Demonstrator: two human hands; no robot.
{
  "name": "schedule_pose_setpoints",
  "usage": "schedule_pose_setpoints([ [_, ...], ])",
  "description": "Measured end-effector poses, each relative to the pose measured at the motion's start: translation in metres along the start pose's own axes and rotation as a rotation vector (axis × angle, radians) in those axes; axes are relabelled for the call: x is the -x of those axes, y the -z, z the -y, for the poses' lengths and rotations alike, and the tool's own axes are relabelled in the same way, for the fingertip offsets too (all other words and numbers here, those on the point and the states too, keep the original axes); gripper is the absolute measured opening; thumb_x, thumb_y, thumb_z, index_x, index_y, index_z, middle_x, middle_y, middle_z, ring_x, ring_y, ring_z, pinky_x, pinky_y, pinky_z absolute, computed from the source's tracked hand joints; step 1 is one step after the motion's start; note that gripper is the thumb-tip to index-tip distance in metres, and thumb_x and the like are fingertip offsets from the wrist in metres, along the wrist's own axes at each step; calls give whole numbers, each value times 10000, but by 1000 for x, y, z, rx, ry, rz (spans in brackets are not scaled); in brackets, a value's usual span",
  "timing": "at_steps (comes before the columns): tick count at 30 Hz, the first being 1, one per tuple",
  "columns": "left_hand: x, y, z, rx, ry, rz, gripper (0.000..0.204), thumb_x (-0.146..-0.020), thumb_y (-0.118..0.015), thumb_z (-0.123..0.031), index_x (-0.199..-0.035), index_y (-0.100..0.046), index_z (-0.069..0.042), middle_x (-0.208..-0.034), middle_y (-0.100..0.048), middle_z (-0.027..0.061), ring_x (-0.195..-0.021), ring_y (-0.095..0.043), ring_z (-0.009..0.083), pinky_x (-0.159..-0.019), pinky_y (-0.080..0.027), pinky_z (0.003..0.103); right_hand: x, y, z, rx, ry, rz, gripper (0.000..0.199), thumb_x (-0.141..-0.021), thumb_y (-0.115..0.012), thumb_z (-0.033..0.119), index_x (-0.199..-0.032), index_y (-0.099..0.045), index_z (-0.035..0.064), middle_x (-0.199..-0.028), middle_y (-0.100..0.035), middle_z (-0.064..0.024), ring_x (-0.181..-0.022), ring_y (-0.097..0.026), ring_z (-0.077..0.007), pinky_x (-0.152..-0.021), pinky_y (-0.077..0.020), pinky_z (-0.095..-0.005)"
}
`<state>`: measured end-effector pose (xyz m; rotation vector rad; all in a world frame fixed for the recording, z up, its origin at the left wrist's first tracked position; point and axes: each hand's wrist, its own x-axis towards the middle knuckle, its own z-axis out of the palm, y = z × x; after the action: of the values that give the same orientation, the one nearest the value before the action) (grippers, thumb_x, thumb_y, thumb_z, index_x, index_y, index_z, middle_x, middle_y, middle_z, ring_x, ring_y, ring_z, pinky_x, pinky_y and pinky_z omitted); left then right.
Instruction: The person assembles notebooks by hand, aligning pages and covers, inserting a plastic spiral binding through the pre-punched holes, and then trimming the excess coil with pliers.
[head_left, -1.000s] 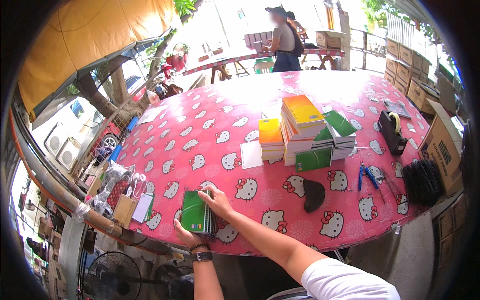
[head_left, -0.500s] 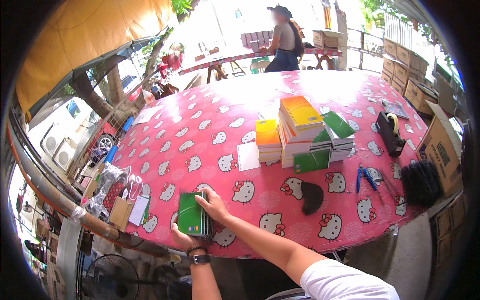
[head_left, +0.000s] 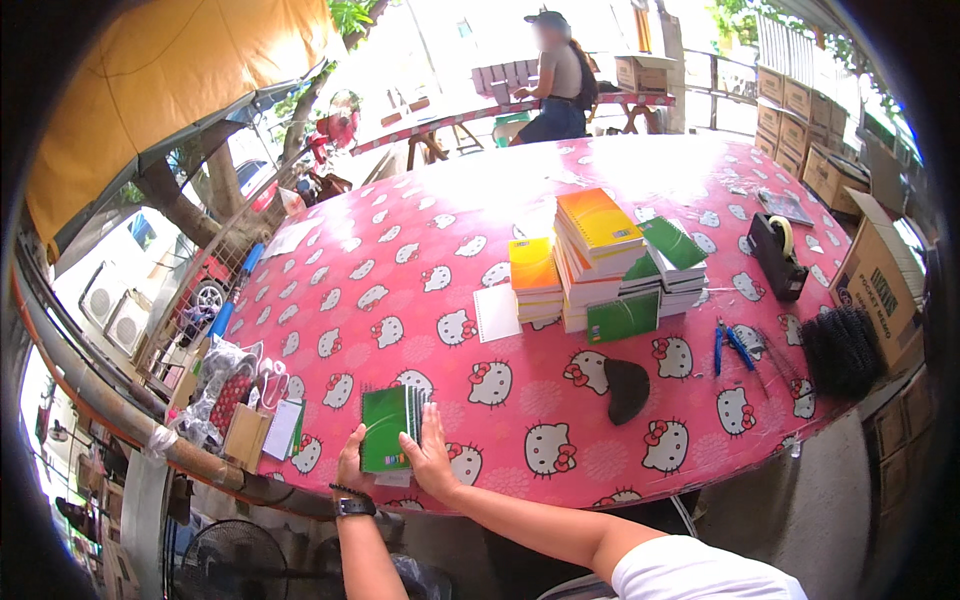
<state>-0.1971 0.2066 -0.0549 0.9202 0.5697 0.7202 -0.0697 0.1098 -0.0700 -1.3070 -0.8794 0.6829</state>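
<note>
A small stack of green spiral notebooks (head_left: 384, 430) stands on the pink table near its front edge, its covers slightly fanned at the right. My left hand (head_left: 352, 458) cups its left side, with the thumb along the edge. Against the right side lies my right hand (head_left: 432, 456), fingers straight up and thumb over the front cover. The stack is held between both hands. A bit of white paper shows beneath its lower edge.
Orange-yellow notebooks (head_left: 600, 222) and green notebooks (head_left: 622, 317) are piled mid-table. To the right are a dark curved pad (head_left: 627, 391), blue-handled pliers (head_left: 738, 350), a tape dispenser (head_left: 778, 262), black spiral coils (head_left: 846, 352) and a carton (head_left: 885, 290). A person sits at a far table.
My right hand has slid from the top of the notebooks down to their right side. The left hand has shifted up along the left edge. The stack's pages now show more at the right.
</note>
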Motion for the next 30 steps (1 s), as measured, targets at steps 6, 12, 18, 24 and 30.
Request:
schedule_pose_setpoints([
  [6, 3, -20, -25, -219, 104, -73, 370, -956, -445, -331, -1089, -586, -16, -996, -648, 77, -871, -620, 166, -773, -496, 299, 1, 1, -1, 12, 6, 31, 795, -929, -448, 441, -1439, -79, -47, -1505, -46, -251, -1412, -19, -332, -1131, -48, -380],
  [12, -9, -26, -46, -359, 125, -83, 371, -968, -411, -268, -1199, -528, -2, -1106, -609, 91, -965, -596, 170, -829, -485, 292, -9, 4, 11, -21, -12, 35, 802, -919, -474, 426, -1438, -83, -46, -1503, -70, -246, -1411, -33, -332, -1131, -60, -381],
  [18, -21, -33, -34, -387, 173, -66, 379, -976, -396, -275, -1219, -512, -8, -1120, -598, 79, -991, -576, 150, -862, -472, 284, -31, 6, -6, 6, 41, -48, 754, -936, -429, 428, -1424, -130, -63, -1497, -60, -266, -1404, -39, -362, -1135, -59, -399],
  [24, -3, -16, -13, -72, -169, -65, 585, -972, -329, -481, -1276, -476, -3, -1198, -568, 122, -1099, -534, 195, -963, -408, 316, -45, 13, -7, -77, 107, -149, 594, -971, -377, 362, -1367, -292, -74, -1444, -275, -234, -1359, -227, -329, -1111, -164, -379],
  [30, 17, -33, 39, 40, -582, -464, 692, -956, -271, -554, -1255, -490, 30, -1200, -561, 158, -1110, -528, 236, -978, -398, 359, -81, 15, -7, -420, 10, 4, 342, -933, -513, 300, -1009, -636, -9, -888, -648, -64, -852, -570, -135, -782, -436, -273],
])
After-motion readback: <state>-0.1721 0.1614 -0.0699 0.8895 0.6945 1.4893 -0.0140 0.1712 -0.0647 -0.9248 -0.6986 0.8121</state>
